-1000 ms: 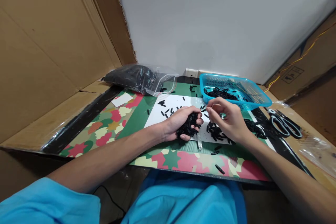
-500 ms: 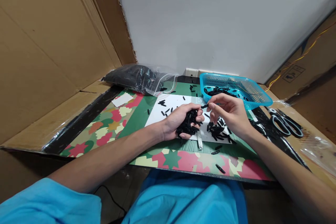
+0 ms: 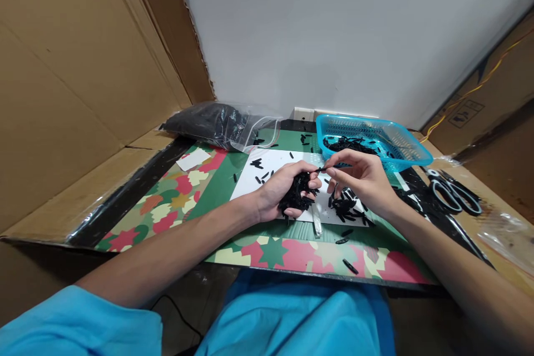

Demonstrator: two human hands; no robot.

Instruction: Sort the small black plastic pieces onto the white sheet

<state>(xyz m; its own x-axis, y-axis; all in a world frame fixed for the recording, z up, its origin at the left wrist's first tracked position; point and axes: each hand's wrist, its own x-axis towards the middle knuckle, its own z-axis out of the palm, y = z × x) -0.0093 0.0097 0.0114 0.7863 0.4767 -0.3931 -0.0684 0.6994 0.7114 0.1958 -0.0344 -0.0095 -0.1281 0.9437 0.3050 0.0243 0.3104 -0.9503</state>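
My left hand [image 3: 287, 189] is cupped around a heap of small black elongated pieces [image 3: 299, 194], which look like plastic clips. Between the thumb and fingers of my right hand [image 3: 361, 175] is one small black piece [image 3: 322, 169], its end close to my left thumb and forefinger. Whether the left fingertips grip that piece too, I cannot tell. Below both hands lies a white sheet [image 3: 246, 192], with more loose black pieces [image 3: 345, 208] piled under my right hand. A narrow whitish strip [image 3: 317, 222] sticks out beneath my left hand.
A blue plastic basket [image 3: 411, 150] with black pieces stands at the back right. Scissors [image 3: 453, 192] lie right of the mat. A clear zip bag [image 3: 221, 122] full of dark material rests at the back left. Cardboard [image 3: 83, 67] and a pale wall [image 3: 312, 28] enclose the table.
The black piece in my right fingers has come slightly closer to my left thumb and has turned a little. My left hand still cups the heap; the view has shifted slightly.
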